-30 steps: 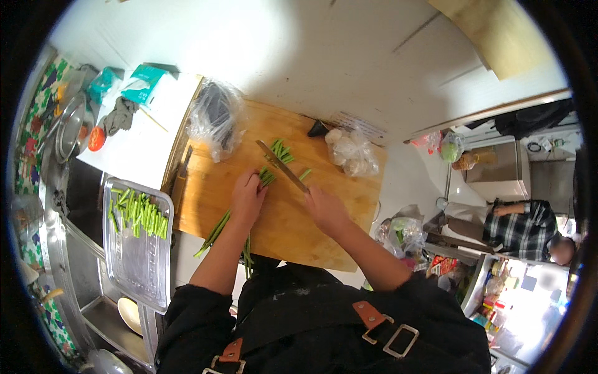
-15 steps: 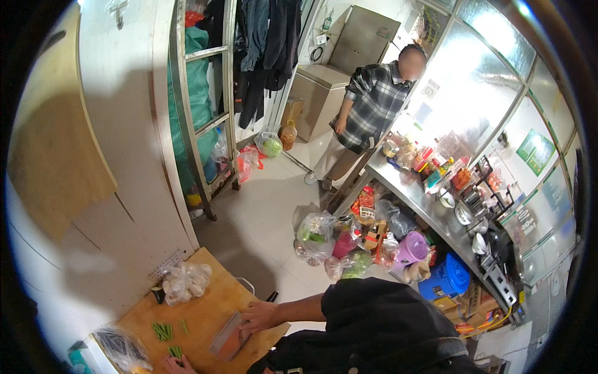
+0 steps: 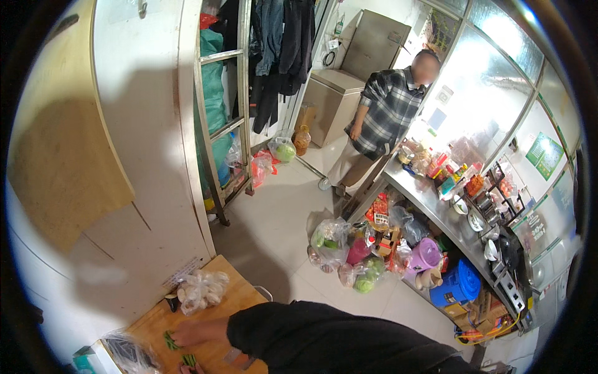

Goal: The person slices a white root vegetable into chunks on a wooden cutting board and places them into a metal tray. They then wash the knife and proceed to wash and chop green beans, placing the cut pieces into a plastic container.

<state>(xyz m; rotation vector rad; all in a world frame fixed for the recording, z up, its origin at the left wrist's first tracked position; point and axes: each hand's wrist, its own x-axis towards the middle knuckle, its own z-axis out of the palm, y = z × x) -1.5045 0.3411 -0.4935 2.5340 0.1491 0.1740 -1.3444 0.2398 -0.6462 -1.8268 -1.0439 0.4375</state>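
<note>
My right hand (image 3: 190, 332) reaches across the wooden board (image 3: 218, 280), its fingers closed around a small pile of cut green vegetable pieces (image 3: 169, 340), perhaps green beans. At the lower edge, only the fingertips of my left hand (image 3: 198, 369) show, curled against a second bundle of green pieces (image 3: 189, 359). The broad-bladed cleaver (image 3: 238, 358) lies on the board beside my right forearm, partly covered by the black sleeve (image 3: 280, 330). Neither hand touches it.
A clear bag of pale round items (image 3: 202, 290) sits at the board's far end; another plastic bag (image 3: 128, 350) is at its left. Bagged vegetables (image 3: 329, 242) lie on the floor. Across the room, a person in a plaid shirt (image 3: 389, 103) stands near a steel counter (image 3: 430, 202).
My right hand has let go of the cleaver and moved left to the green pieces. The cleaver stays on the board. The whole view has shifted slightly.
</note>
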